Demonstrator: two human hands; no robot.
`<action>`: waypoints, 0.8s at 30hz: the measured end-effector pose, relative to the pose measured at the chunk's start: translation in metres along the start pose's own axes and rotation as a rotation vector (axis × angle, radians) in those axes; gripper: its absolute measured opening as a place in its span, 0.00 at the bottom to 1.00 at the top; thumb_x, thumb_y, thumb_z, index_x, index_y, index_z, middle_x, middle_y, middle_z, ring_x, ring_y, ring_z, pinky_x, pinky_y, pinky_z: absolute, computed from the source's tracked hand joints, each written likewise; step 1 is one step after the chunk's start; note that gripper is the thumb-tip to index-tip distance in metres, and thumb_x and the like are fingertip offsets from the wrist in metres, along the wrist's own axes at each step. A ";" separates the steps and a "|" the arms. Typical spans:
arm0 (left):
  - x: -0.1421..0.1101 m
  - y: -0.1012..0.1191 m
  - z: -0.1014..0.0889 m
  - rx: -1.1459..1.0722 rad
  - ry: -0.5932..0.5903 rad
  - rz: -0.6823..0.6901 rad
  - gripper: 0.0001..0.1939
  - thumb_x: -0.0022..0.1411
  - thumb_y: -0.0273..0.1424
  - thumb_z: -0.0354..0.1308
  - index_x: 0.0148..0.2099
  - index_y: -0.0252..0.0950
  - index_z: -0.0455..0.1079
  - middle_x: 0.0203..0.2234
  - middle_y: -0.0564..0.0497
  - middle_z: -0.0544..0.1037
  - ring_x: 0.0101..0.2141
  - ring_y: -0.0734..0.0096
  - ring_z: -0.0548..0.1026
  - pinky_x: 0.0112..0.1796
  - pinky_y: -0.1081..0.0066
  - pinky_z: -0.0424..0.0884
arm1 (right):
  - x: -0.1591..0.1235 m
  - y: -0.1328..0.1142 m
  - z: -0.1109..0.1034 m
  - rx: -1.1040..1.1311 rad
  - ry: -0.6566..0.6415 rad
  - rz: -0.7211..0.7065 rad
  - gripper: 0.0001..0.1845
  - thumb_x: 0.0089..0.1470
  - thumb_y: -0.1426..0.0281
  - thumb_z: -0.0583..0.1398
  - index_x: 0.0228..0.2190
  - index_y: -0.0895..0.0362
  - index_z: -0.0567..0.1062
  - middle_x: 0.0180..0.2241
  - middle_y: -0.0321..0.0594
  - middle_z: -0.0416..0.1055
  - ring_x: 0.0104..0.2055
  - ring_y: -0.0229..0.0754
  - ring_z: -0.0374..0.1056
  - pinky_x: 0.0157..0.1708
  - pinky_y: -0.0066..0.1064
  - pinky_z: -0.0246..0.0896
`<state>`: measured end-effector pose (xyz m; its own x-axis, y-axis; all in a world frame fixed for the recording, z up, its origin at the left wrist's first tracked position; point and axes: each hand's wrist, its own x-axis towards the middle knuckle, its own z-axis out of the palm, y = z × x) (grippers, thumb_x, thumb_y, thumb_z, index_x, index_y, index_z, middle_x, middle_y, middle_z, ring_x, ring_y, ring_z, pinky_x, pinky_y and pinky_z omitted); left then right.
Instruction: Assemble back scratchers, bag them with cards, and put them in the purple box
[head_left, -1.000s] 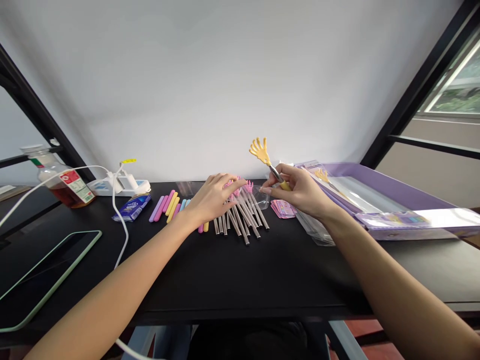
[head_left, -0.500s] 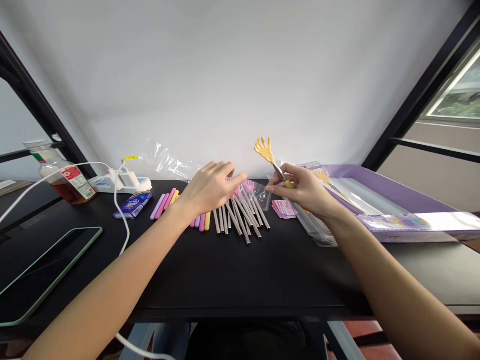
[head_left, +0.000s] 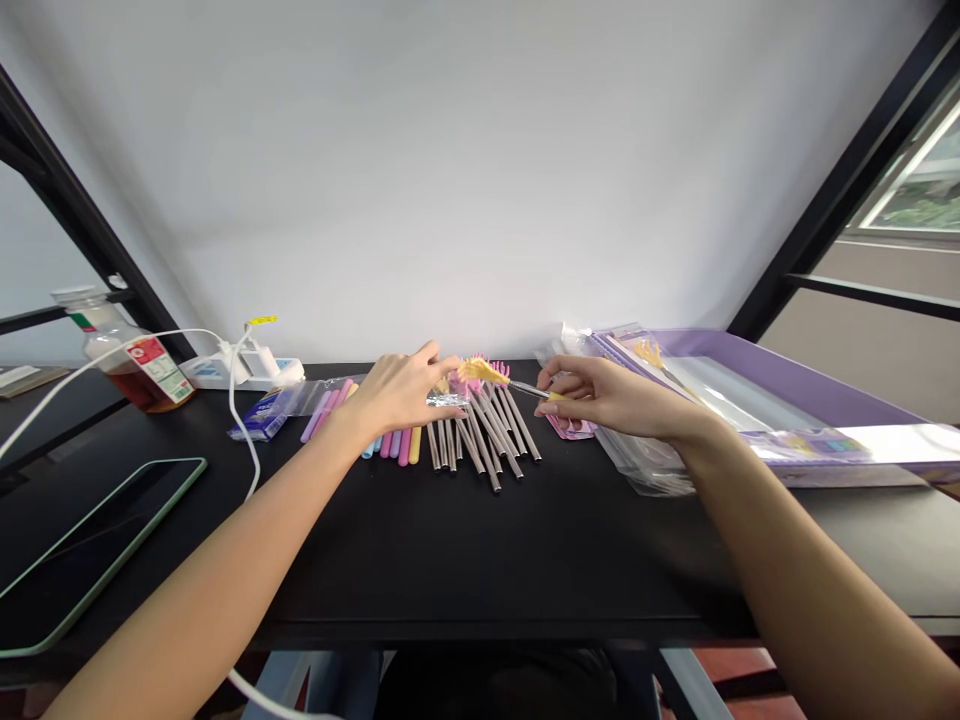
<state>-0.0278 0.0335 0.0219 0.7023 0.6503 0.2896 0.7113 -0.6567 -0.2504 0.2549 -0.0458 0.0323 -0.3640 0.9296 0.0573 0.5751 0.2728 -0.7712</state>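
My left hand [head_left: 401, 392] pinches a clear plastic bag [head_left: 307, 397], which stretches left beneath the hand over coloured tubes. The bag's crinkled mouth faces right. In my right hand [head_left: 600, 395] is a yellow hand-shaped back scratcher [head_left: 484, 372], gripped by its handle. It lies nearly level, with its yellow head at the bag's mouth; I cannot tell whether the head is inside. Below lie several metal rods [head_left: 491, 440] with pink hand-shaped heads. Pink, purple, yellow and blue tubes [head_left: 405, 446] are beside them, partly hidden by my left hand.
Pink printed cards [head_left: 574, 432] and clear bags [head_left: 652, 470] lie by a purple box [head_left: 810, 395] on the right. To the left are a phone [head_left: 97, 550], a blue packet [head_left: 262, 415], a white power strip [head_left: 259, 372], a trailing cable [head_left: 251, 455] and a bottle [head_left: 150, 370].
The back scratcher has swung down and left, from slanting up to nearly level. The plastic bag has come down from against the wall, and my left hand has turned and lowered slightly.
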 end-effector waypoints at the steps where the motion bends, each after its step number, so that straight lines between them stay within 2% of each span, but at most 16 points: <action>1: 0.000 -0.001 0.000 -0.001 0.008 -0.002 0.38 0.62 0.63 0.49 0.61 0.40 0.66 0.43 0.46 0.71 0.23 0.73 0.66 0.25 0.69 0.56 | -0.001 0.001 -0.002 -0.021 -0.018 0.014 0.20 0.56 0.54 0.63 0.41 0.57 0.71 0.29 0.40 0.76 0.28 0.41 0.71 0.30 0.33 0.65; 5: -0.002 -0.004 0.001 -0.010 0.021 -0.011 0.33 0.62 0.55 0.57 0.62 0.42 0.66 0.44 0.47 0.70 0.23 0.75 0.65 0.25 0.69 0.56 | -0.001 0.008 -0.007 -0.209 0.002 0.053 0.20 0.58 0.53 0.60 0.40 0.56 0.76 0.27 0.40 0.76 0.26 0.40 0.70 0.27 0.32 0.62; 9: -0.003 -0.004 0.001 -0.026 0.039 -0.003 0.25 0.65 0.45 0.56 0.61 0.42 0.67 0.42 0.49 0.72 0.23 0.75 0.65 0.26 0.69 0.58 | 0.000 0.009 -0.007 -0.353 0.079 0.067 0.17 0.58 0.56 0.60 0.39 0.56 0.78 0.24 0.37 0.75 0.25 0.39 0.69 0.28 0.32 0.61; 16: -0.004 0.000 0.005 -0.173 0.027 0.003 0.26 0.67 0.49 0.50 0.61 0.42 0.67 0.42 0.49 0.78 0.35 0.63 0.75 0.32 0.66 0.64 | 0.001 0.001 -0.004 -0.459 0.234 0.068 0.11 0.57 0.62 0.61 0.37 0.53 0.80 0.28 0.37 0.77 0.30 0.41 0.71 0.32 0.32 0.61; 21: -0.003 0.000 0.006 -0.291 0.042 -0.008 0.28 0.64 0.49 0.55 0.61 0.41 0.64 0.50 0.47 0.77 0.44 0.57 0.76 0.37 0.64 0.67 | 0.000 0.001 -0.004 -0.475 0.238 0.090 0.11 0.57 0.62 0.61 0.38 0.53 0.81 0.29 0.37 0.78 0.29 0.41 0.72 0.32 0.33 0.61; 24: -0.001 0.001 0.005 -0.383 0.031 -0.017 0.27 0.60 0.48 0.60 0.58 0.41 0.66 0.44 0.48 0.78 0.40 0.60 0.76 0.35 0.66 0.67 | 0.001 0.002 -0.004 -0.471 0.247 0.089 0.11 0.57 0.62 0.61 0.37 0.53 0.81 0.28 0.37 0.78 0.29 0.41 0.72 0.32 0.32 0.61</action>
<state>-0.0278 0.0334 0.0170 0.6849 0.6546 0.3200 0.6573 -0.7446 0.1164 0.2590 -0.0436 0.0335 -0.1486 0.9692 0.1962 0.8826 0.2195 -0.4157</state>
